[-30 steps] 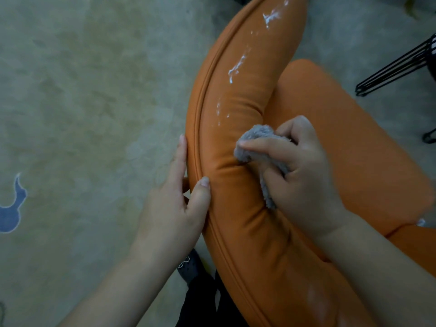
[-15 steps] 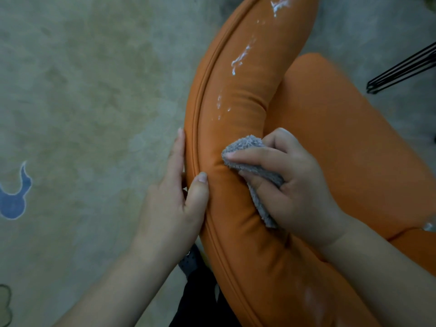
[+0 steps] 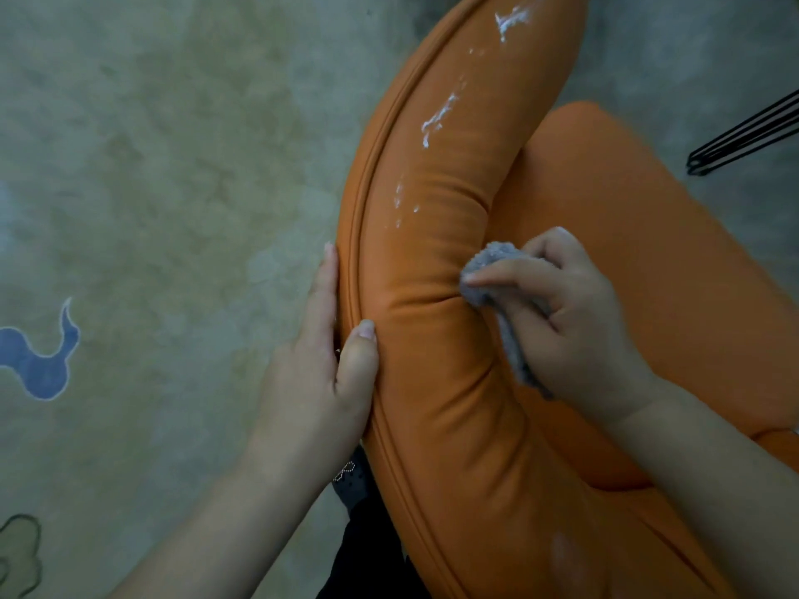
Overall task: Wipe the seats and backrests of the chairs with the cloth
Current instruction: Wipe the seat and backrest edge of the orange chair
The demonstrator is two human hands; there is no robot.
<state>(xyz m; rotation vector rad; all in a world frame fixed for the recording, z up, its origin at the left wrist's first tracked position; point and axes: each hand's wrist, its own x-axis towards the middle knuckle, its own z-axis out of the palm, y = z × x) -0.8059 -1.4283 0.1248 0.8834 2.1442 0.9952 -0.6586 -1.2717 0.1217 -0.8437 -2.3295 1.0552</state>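
Observation:
An orange padded chair fills the right half of the view. Its curved backrest (image 3: 432, 261) runs from top centre to bottom right, and the seat (image 3: 648, 235) lies to its right. White smears (image 3: 441, 118) streak the upper backrest. My right hand (image 3: 566, 322) grips a bunched grey cloth (image 3: 488, 270) and presses it against the backrest's inner side, above the seat. My left hand (image 3: 324, 373) clasps the backrest's outer edge, thumb on top and fingers along the piping.
A worn greenish carpet (image 3: 151, 188) with a blue shape (image 3: 39, 356) covers the floor on the left. Black wire legs (image 3: 743, 136) of another piece of furniture reach in at the right edge. Dark clothing (image 3: 367, 546) shows at the bottom.
My right hand slid the cloth left across the backrest top, then back right to the inner side. My left hand kept its hold on the outer edge.

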